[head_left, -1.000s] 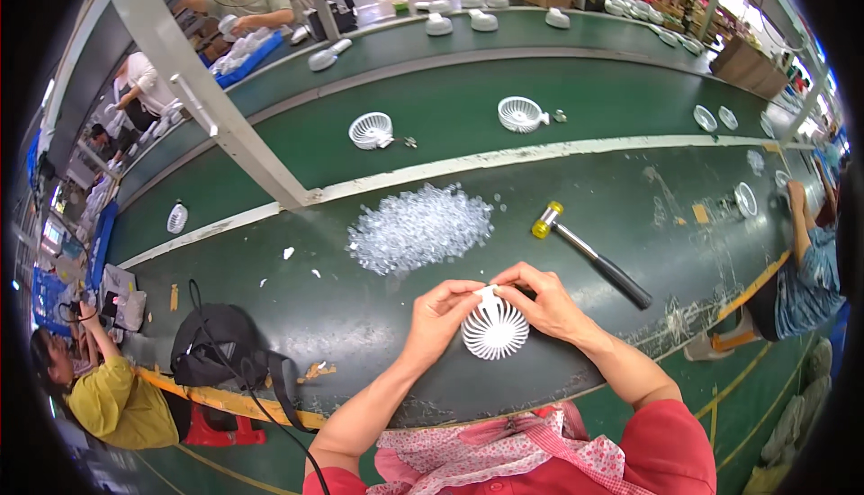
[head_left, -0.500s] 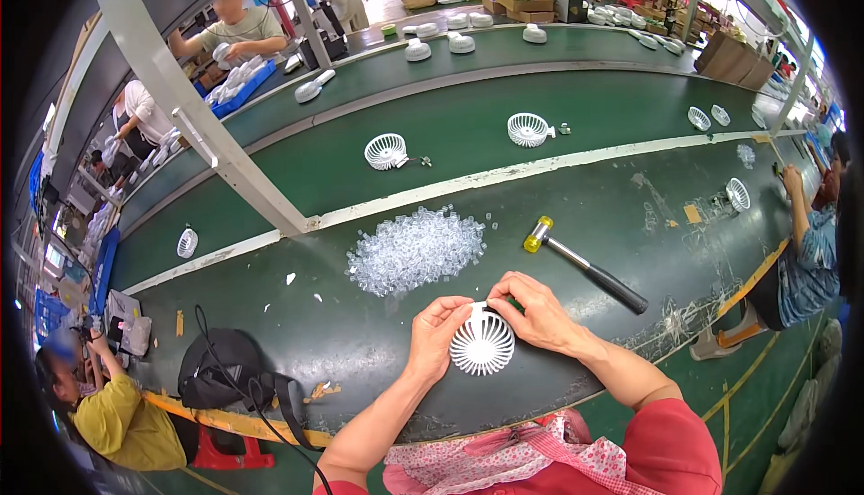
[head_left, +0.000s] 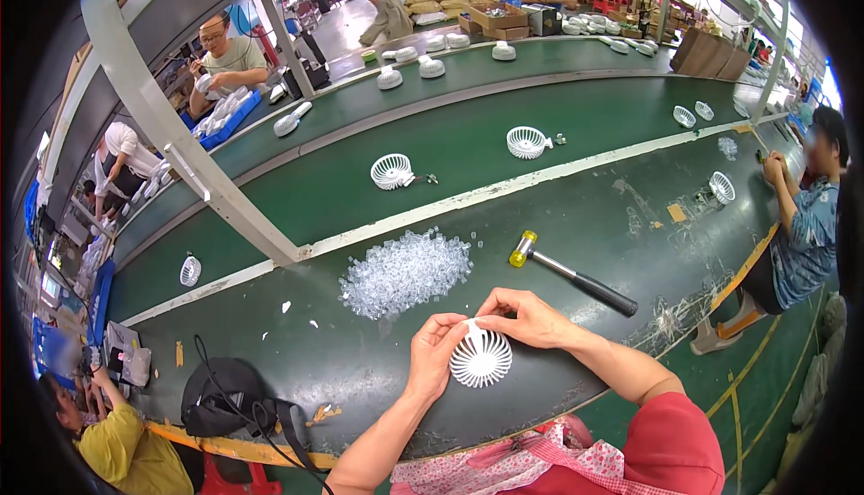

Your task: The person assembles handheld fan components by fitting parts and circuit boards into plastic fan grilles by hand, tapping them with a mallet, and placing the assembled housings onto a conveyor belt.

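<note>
Just in front of me is a white round fan guard (head_left: 482,362) with curved ribs, its short neck pointing away from me. My left hand (head_left: 436,351) pinches the neck from the left, thumb and forefinger closed at its top. On the other side, my right hand (head_left: 529,319) has its fingertips closed on the same neck. Whether a small part sits between the fingertips is hidden. Beyond my hands lies a pile of small clear plastic pieces (head_left: 405,272). A mallet (head_left: 576,274) with a yellow-faced head and black handle rests to the right of the pile.
A green belt (head_left: 315,198) carries white fan guards (head_left: 392,172), some with small parts attached. A grey metal post (head_left: 193,171) rises at the left. A black bag (head_left: 225,396) with a cable lies left of my arm. Co-workers sit on both sides.
The whole view has shifted slightly. Against the table, the fan guards on the belt have moved a little to the right. Both my hands keep hold of the fan guard's neck.
</note>
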Available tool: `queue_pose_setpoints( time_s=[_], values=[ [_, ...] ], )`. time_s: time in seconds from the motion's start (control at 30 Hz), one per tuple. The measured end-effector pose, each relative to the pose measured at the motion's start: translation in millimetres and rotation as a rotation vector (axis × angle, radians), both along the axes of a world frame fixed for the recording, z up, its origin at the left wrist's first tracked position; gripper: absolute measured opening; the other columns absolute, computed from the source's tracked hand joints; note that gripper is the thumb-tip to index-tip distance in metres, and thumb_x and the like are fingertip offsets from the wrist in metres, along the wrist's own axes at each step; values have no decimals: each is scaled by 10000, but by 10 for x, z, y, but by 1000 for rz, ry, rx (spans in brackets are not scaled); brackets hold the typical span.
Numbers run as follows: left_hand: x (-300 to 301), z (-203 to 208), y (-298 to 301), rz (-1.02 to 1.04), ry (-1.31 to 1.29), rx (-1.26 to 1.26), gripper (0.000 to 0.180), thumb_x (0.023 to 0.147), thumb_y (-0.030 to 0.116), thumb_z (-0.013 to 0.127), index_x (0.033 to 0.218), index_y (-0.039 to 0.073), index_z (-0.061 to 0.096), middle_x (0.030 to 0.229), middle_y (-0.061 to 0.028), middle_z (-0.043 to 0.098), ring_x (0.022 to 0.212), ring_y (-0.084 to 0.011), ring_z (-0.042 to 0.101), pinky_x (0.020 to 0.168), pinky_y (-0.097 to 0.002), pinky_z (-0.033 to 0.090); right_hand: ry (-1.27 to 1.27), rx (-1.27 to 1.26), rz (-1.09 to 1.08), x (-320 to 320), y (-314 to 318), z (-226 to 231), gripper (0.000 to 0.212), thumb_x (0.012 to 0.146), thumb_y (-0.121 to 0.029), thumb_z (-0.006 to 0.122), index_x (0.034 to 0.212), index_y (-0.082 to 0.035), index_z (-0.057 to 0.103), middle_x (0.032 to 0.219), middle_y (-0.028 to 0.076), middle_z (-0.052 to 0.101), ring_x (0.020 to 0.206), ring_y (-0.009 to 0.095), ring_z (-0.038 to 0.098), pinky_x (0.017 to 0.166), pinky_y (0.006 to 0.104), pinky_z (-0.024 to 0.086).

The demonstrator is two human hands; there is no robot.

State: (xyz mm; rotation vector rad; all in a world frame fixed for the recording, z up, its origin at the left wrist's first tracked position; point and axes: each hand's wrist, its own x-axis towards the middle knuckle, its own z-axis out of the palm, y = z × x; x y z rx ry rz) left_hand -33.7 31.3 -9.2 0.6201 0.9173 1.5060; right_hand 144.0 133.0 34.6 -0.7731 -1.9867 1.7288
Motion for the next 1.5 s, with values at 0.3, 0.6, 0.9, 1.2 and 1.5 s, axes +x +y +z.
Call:
queue_pose_setpoints(
  time_s=[0.3,0.6,0.9,1.2,1.5],
  values=[
    [2,-57,25,160,350,107,250,1007,123,530,1214,-14,505,1184,-120,611,1072,-156,579,935,-304,475,170,555,-583,-253,1529,370,199,913,-166,663,986,16,627,877,82,674,843,136,612,765,295,489],
    [43,-107,42,75,508,105,202,1002,125,541,1167,13,571,1090,-82,661,979,-131,621,853,-268,501,-264,1036,-407,-1366,2465,-423,461,824,-215,692,1253,-120,552,1237,163,542,1143,380,519,932,504,454],
    [93,-138,23,16,562,114,203,1012,119,522,1175,0,547,1092,-100,654,975,-143,614,860,-276,493,-653,1076,-428,-1582,2543,-558,236,845,-204,674,1059,-122,617,1021,141,605,1037,321,598,864,489,439],
    [78,246,-121,355,1417,529,333,783,49,734,1100,82,634,1240,-86,584,1156,-304,516,1004,-422,390,-73,1233,-260,-415,672,328,217,838,-138,688,1037,-87,616,996,105,574,978,295,559,898,442,400],
    [224,115,-195,47,1754,535,409,748,95,740,1137,93,617,1135,-93,571,956,-261,583,855,-387,456,-253,619,213,237,-275,-36,437,868,-213,700,1235,-55,524,1072,112,587,1010,277,576,954,409,404]
  ],
)
